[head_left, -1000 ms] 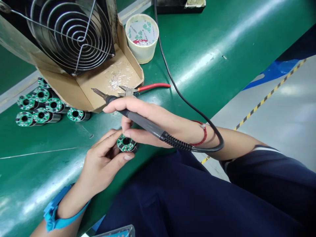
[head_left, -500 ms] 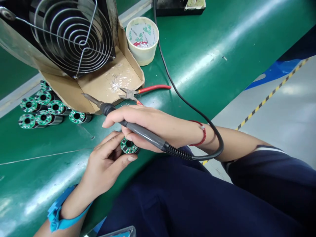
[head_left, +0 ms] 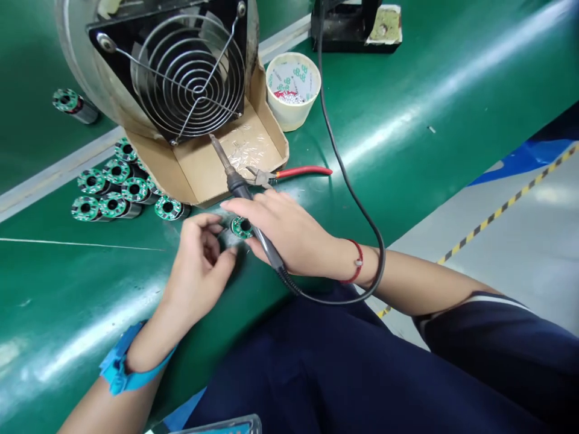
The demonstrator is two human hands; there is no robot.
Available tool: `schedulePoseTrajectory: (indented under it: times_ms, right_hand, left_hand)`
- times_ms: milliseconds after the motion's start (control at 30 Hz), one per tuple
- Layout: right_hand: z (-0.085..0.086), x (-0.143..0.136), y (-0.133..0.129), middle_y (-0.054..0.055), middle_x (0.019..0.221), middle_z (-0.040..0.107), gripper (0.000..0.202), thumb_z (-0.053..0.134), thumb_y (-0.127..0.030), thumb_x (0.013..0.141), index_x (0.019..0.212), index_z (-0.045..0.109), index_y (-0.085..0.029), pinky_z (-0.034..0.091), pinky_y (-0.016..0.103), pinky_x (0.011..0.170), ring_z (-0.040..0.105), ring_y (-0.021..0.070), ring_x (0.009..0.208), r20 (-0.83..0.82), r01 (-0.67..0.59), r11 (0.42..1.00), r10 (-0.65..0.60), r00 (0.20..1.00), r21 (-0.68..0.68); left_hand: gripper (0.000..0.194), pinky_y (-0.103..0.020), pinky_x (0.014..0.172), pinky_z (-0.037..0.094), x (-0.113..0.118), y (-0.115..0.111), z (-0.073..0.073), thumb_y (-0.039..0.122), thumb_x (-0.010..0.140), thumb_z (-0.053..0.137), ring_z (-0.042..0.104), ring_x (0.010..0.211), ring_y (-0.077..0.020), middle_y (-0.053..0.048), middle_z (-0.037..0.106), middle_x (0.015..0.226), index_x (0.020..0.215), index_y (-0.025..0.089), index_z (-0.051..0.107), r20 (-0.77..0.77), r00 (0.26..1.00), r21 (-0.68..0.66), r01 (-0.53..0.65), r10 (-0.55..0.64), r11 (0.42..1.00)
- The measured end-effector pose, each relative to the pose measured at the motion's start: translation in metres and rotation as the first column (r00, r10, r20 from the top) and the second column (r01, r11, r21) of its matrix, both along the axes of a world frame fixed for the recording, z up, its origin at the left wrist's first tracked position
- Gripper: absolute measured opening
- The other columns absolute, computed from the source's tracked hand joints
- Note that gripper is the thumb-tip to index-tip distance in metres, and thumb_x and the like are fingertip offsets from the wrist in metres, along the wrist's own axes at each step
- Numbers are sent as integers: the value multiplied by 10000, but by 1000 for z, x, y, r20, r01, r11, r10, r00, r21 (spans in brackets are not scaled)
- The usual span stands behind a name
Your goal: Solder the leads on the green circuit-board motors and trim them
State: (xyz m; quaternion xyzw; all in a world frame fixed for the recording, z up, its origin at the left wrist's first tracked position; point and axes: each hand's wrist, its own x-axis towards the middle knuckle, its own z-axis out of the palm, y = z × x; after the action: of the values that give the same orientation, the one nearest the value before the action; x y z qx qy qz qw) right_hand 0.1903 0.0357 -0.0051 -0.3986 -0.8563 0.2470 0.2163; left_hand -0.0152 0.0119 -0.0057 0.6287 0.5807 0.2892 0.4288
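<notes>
My right hand (head_left: 301, 235) is closed around a soldering iron (head_left: 238, 185), whose tip points up and left over the cardboard tray (head_left: 192, 172). Beneath the iron's handle is a small motor with a round green circuit board (head_left: 237, 228) on its end. The fingers of my right hand reach beside this motor, and part of it is hidden behind them. Just left of the motor, my left hand (head_left: 192, 271) is curled with thumb and fingers apart, holding nothing. Red-handled cutting pliers (head_left: 305, 172) lie beyond my right hand, their jaws at the tray's edge.
A fan with a wire guard (head_left: 199, 90) stands behind the tray. Several similar motors (head_left: 113, 205) cluster left of it; one more motor (head_left: 76, 106) lies farther back. A white tub (head_left: 292, 114), a soldering iron stand (head_left: 344, 36) and the iron's cable (head_left: 337, 150) are to the right.
My left hand has let go of the motor, which now sits farther forward on the table. My right hand has shifted with the iron, and the view has moved left.
</notes>
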Motion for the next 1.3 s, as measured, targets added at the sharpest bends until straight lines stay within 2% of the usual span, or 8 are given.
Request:
schedulePoseTrajectory:
  times_ms: [133, 300, 433, 533, 700, 967, 1167, 1300]
  right_hand:
    - [2, 5, 4, 93, 1224, 703, 524, 419, -121, 986, 1505, 487, -148, 480, 451, 1054, 611, 222, 1155, -31, -86, 994, 88, 996, 67]
    - [21, 23, -11, 54, 1337, 718, 400, 534, -191, 1034, 1431, 581, -216, 578, 348, 1012, 706, 166, 1140, -312, 89, 996, -75, 947, 30]
    - [20, 36, -30, 36, 963, 755, 249, 710, -204, 931, 1177, 694, -238, 614, 364, 792, 723, 189, 858, -478, 249, 968, -239, 845, -44]
    - [11, 41, -44, 17, 814, 699, 225, 723, -191, 907, 1128, 691, -220, 529, 307, 584, 654, 151, 651, -534, 245, 961, -274, 800, -125]
    - [4, 45, -52, 23, 843, 716, 252, 719, -187, 904, 1149, 694, -238, 514, 306, 564, 632, 142, 614, -535, 203, 960, -275, 798, -191]
    - [8, 43, -47, 20, 831, 708, 220, 715, -154, 887, 1102, 688, -190, 501, 295, 563, 630, 130, 623, -533, 185, 973, -232, 814, -140]
    - [11, 45, -41, 26, 853, 730, 212, 716, -147, 887, 1096, 697, -173, 519, 282, 581, 637, 123, 633, -520, 156, 985, -174, 836, -79]
    - [18, 48, -34, 9, 860, 740, 205, 733, -150, 892, 1094, 714, -178, 525, 250, 580, 665, 107, 641, -490, 156, 983, -185, 852, -100]
  left_hand:
    - [176, -208, 527, 430, -8, 5, 0, 172, 818, 594, 533, 616, -78, 13, 536, 791, 992, 179, 567, 273, 954, -107, -100, 126, 989]
    - [147, -238, 689, 465, -6, 2, 6, 168, 929, 580, 575, 742, -93, -11, 614, 859, 987, 180, 715, -51, 998, 165, -30, 39, 986]
    - [264, -216, 751, 488, -3, -1, 3, 159, 932, 589, 592, 802, -96, -9, 652, 920, 1176, 178, 689, -143, 990, 211, 24, 6, 977]
    - [254, -187, 697, 479, -1, -1, 1, 127, 924, 587, 590, 739, -70, 7, 660, 880, 1164, 156, 664, -166, 986, 272, 59, -13, 961]
    - [235, -204, 679, 480, 0, -1, 0, 144, 933, 587, 597, 722, -80, 13, 671, 874, 1151, 207, 646, -180, 984, 260, 54, -6, 964]
    - [271, -205, 700, 496, 2, -1, 0, 150, 935, 562, 614, 760, -85, -1, 663, 917, 1189, 222, 619, -144, 989, 199, 74, -45, 977]
    - [419, -229, 642, 468, -3, 6, -8, 165, 910, 633, 493, 672, -65, -32, 576, 965, 1326, 124, 598, -209, 953, 256, 267, -217, 929]
    - [389, -247, 663, 462, -2, 8, -10, 140, 922, 647, 466, 684, -80, -41, 576, 941, 1308, 93, 634, -264, 937, 293, 305, -230, 906]
